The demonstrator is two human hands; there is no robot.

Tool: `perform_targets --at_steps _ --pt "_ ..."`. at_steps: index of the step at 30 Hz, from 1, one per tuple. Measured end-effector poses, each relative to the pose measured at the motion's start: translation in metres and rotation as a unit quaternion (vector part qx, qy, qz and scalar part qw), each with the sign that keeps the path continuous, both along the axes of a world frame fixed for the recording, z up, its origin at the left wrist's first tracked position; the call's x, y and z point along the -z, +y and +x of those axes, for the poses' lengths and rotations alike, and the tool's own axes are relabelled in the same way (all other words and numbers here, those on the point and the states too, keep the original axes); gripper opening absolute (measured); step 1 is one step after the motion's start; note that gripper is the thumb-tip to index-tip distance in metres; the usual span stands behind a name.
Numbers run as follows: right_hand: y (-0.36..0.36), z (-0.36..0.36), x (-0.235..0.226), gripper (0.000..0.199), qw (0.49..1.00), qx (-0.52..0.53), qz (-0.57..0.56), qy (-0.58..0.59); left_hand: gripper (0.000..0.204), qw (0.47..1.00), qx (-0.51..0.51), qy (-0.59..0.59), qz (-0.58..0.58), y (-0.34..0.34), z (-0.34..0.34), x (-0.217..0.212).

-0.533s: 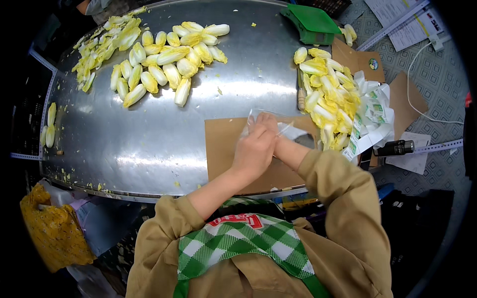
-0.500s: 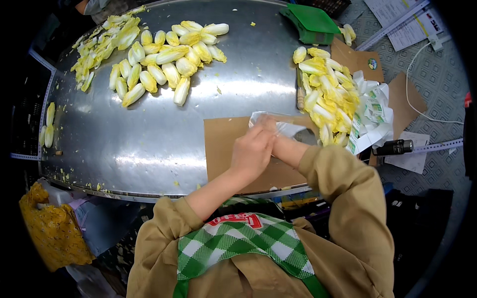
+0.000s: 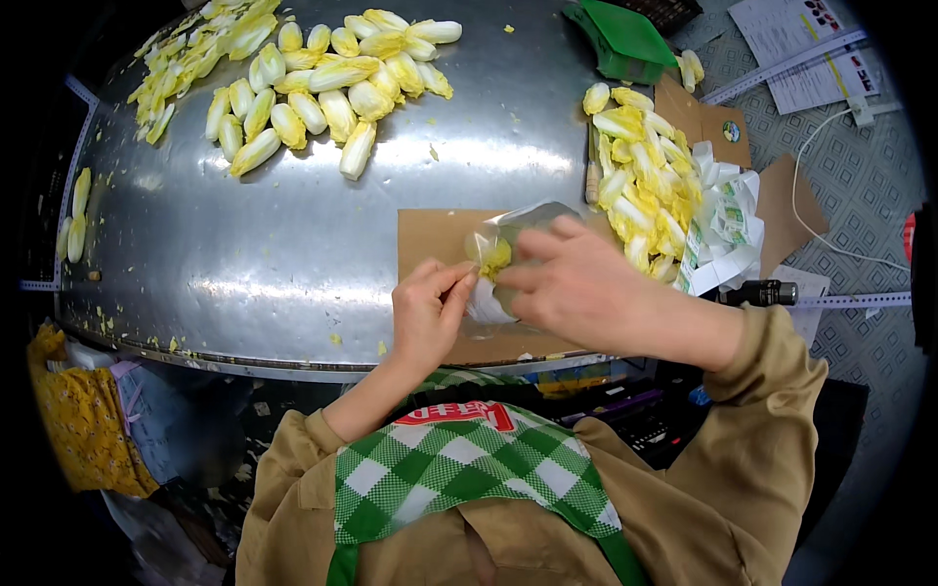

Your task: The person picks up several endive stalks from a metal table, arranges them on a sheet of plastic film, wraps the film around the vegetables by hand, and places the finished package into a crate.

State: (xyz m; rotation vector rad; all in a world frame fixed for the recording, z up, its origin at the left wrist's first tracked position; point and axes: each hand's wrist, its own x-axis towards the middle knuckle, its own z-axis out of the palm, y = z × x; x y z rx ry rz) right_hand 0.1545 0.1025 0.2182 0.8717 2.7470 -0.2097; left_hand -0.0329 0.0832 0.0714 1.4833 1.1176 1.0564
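My left hand [image 3: 427, 311] and my right hand [image 3: 572, 283] meet over a brown cardboard sheet [image 3: 430, 234] at the near edge of a steel table [image 3: 264, 244]. Between them is a clear plastic bag [image 3: 518, 227] with a small yellow cabbage head [image 3: 494, 258] inside. My left fingers pinch the bag's near edge. My right hand grips the bag and the cabbage from the right and covers much of both.
A pile of small yellow cabbages [image 3: 322, 83] lies at the far left of the table. A second pile [image 3: 645, 186] lies right of the cardboard, next to a stack of printed bags [image 3: 723, 230]. A green bin [image 3: 625, 39] stands at the back. Papers and a cable lie far right.
My hands have parted slightly, and the bagged cabbage now shows between them. It was hidden under my hands before.
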Motion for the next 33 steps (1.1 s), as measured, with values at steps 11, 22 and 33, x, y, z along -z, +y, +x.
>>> perform_targets --at_steps 11,22,33 --pt "0.000 0.232 -0.032 0.023 0.719 0.427 0.240 0.493 0.016 0.996 0.029 0.011 -0.089 -0.005 -0.014 -0.009" --pt "0.034 0.099 0.091 0.039 0.921 0.113 -0.156 0.339 0.017 0.993 0.040 -0.017 -0.109 -0.006 -0.015 -0.018" --pt "0.059 0.061 0.104 0.004 0.796 0.308 -0.180 0.489 0.029 0.990 0.027 0.119 0.065 0.002 -0.028 -0.054"
